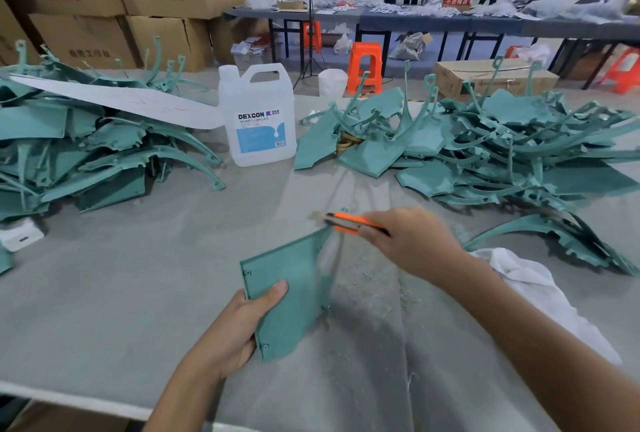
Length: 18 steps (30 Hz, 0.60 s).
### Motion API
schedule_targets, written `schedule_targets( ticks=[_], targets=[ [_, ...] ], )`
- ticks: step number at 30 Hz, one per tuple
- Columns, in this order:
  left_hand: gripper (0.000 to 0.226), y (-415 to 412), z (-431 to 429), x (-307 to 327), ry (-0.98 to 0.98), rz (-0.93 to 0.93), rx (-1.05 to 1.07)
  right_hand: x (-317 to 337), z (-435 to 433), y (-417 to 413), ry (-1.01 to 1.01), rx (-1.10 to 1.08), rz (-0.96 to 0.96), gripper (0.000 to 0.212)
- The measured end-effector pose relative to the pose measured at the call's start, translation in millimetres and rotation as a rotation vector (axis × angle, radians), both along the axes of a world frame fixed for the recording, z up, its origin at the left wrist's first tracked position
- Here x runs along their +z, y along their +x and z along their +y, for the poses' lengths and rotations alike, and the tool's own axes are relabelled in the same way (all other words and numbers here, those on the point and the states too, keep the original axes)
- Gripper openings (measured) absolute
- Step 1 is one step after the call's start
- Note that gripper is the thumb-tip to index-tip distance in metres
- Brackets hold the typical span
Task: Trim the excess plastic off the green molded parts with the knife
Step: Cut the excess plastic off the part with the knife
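Over the bench (104,293), the left hand (228,334) gripped a green panel (291,293) with curled fingers while the right hand (412,241) clutched an orange knife (349,222) at its top corner

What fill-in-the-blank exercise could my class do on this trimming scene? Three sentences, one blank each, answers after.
1. The right hand holds a utility knife whose body is ______.
2. The left hand grips a flat ______ panel.
3. The white jug on the table is labelled ______.
Answers: orange; green; DEXCON.
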<state>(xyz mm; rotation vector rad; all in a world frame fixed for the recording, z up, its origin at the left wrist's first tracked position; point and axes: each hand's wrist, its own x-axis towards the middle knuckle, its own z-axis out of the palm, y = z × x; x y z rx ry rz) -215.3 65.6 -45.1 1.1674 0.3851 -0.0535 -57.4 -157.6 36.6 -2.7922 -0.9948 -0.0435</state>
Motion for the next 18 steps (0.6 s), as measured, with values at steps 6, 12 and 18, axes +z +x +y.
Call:
schedule_targets(
  ticks=[6, 12, 18],
  targets=[
    [0.027, 1, 2, 0, -0.072, 0.017, -0.005, -45, -33, 70, -0.052, -0.254, 0.103, 0.031],
    [0.03, -4, -5, -8, 0.111, -0.019, 0.197, -66, -38, 41, 0.312, -0.35, 0.0, 0.029],
    [0.086, -3, 13, 0, 1.359, -0.056, 0.366, -96, -42, -28, 0.775, -0.441, 0.022, 0.014]
  ],
)
